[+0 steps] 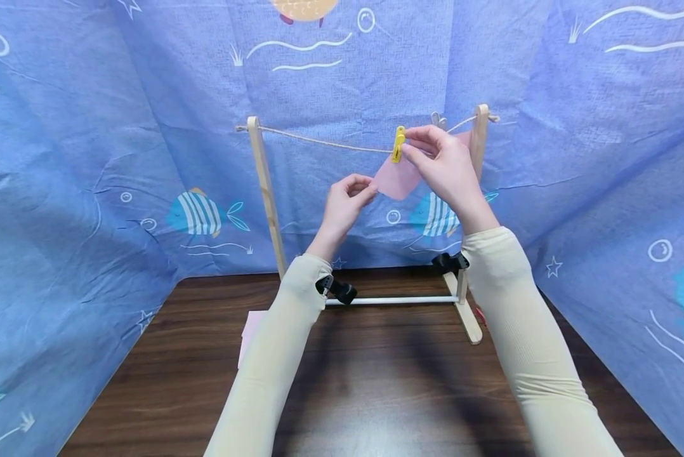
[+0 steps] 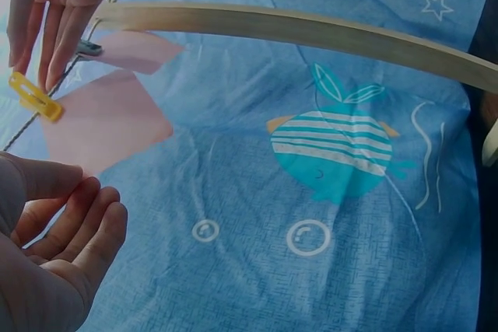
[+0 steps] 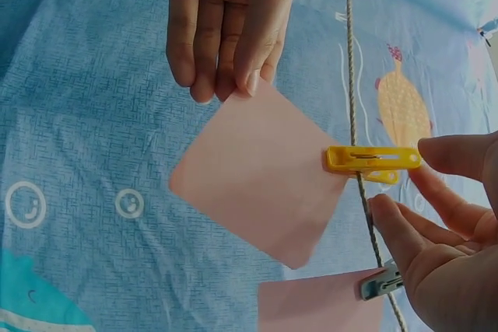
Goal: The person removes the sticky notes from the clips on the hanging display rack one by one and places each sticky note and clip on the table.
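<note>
A square of pink paper (image 3: 253, 172) hangs by one corner from a yellow clothespin (image 3: 366, 159) on the rope (image 1: 325, 141). My left hand (image 1: 346, 202) pinches the paper's lower corner between thumb and fingertips. At the clothespin's outer end is my right hand (image 1: 446, 166), one fingertip right at the handle. In the right wrist view the thumb lies below the clip by the rope, slightly apart from it, and the clip's handles stand spread. Beside it a second pink paper (image 3: 319, 302) hangs from a grey-blue clip (image 3: 381, 282), largely behind my right hand in the head view.
The rope runs between the wooden posts (image 1: 266, 190) of a stand, joined low down by a white bar (image 1: 399, 300). More pink paper (image 1: 252, 330) lies on the dark wooden table (image 1: 365, 381), partly behind my left sleeve. Blue fish-print cloth (image 1: 165, 127) surrounds the table.
</note>
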Demonstrator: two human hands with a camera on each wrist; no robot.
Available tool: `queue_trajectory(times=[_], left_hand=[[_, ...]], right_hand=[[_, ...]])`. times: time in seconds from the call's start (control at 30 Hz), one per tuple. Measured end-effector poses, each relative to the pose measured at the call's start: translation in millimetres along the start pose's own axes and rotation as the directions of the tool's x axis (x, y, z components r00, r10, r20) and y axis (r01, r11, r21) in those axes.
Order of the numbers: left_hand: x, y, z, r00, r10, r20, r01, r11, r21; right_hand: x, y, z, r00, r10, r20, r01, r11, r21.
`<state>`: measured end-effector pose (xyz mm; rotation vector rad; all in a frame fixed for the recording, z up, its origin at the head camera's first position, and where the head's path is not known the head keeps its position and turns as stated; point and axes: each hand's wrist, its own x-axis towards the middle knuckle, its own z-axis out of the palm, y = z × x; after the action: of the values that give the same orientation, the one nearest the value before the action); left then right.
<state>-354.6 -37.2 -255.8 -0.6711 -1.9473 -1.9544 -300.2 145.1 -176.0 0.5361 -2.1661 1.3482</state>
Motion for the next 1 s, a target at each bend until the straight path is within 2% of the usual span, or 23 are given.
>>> queue_trajectory(times=[0.17,0.4,0.73,0.9,1.0], left_hand=[[-1.5,0.8,-0.5,1.000,-0.001,0.008,0.001,1.000,-0.003],[-3.2,1.2,-2.8,1.000,-0.009,0.001,0.009,1.000,-0.008],[-4.5,0.7,-4.0,1.000,0.011,-0.001,-0.011,1.000,0.023],[-6.0,0.2,-4.0,1.000,0.005,0.003,-0.005,1.000,0.013],[-7.0,0.8,-4.1,1.000,-0.001,0.001,0.001,1.000,0.004]], right_hand=[[2.8,1.4,4.9,1.000,-0.009,-0.027,0.010,0.998,0.060],[3.3,2.5,5.9,0.999,0.036,-0.010,-0.034,0.993,0.114],[1.9,3.3,0.8,1.000,0.002,0.028,-0.003,1.000,0.017],[0.6,4.8,-0.1,0.999,0.007,0.041,-0.008,1.000,0.018],[0.2,5.4,0.6,1.000,-0.003,0.022,0.002,0.999,0.044]])
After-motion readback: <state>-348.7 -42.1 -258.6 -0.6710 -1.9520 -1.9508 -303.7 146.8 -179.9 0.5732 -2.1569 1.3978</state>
